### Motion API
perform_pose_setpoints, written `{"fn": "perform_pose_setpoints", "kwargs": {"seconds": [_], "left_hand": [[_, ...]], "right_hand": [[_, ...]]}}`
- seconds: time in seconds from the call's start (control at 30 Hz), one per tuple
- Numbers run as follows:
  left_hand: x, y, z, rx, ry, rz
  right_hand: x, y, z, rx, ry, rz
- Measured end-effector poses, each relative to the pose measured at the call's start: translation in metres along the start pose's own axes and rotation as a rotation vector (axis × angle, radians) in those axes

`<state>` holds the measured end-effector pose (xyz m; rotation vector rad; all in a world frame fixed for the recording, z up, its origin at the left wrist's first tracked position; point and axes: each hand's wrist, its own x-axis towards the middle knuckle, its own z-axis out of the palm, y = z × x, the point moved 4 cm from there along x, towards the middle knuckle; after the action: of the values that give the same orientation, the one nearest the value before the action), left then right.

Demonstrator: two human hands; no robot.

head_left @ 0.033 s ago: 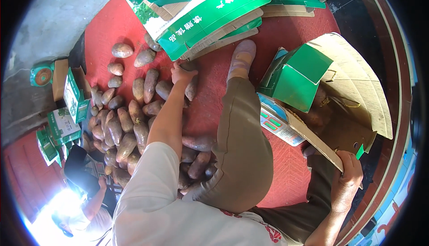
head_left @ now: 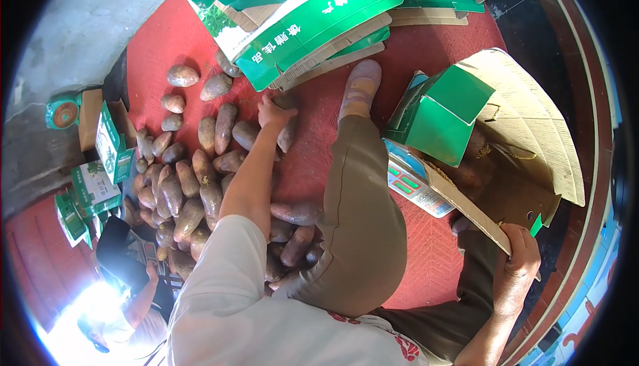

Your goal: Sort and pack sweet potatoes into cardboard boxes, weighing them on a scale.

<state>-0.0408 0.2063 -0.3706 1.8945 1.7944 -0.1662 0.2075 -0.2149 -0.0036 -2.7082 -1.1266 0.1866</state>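
Left hand grips a tuber, partly hidden by its fingers; right hand clasps a carton, contents beyond those fingers shadowed, hard to make out

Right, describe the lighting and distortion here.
Head view: white glare washes out the lower left around the pale-shirted person; head view: fisheye bending curves the long reddish-brown strip at right; head view: shadow dims the inside of the open brown cardboard box.

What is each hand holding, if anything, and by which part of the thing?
The right hand holds the box by the near end of its cardboard edge. The left hand touches a tuber; whether it grips it cannot be told.
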Motion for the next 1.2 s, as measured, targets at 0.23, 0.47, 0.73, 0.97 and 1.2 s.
{"fn": "perform_pose_setpoints", "kwargs": {"seconds": [0.23, 0.47, 0.73, 0.97, 1.2], "left_hand": [[-0.071, -0.062, 0.069, -0.18, -0.221, 0.053], [-0.147, -0.066, 0.021, -0.558, -0.292, 0.065], [-0.21, 0.019, -0.151, -1.178, -0.102, 0.234], [-0.292, 0.143, -0.243, -1.362, -0.278, 0.741], [-0.349, 0.268, -0.195, -0.993, -0.499, 0.841]], "right_hand": [[0.0, -0.002, -0.001, 0.004, 0.005, -0.052], [-0.007, 0.003, -0.004, -0.019, 0.091, -0.164], [-0.019, 0.01, 0.005, -0.181, 0.133, -0.181], [-0.02, 0.013, 0.016, -0.274, 0.113, -0.142], [-0.019, 0.013, 0.021, -0.275, 0.012, -0.092]]}}
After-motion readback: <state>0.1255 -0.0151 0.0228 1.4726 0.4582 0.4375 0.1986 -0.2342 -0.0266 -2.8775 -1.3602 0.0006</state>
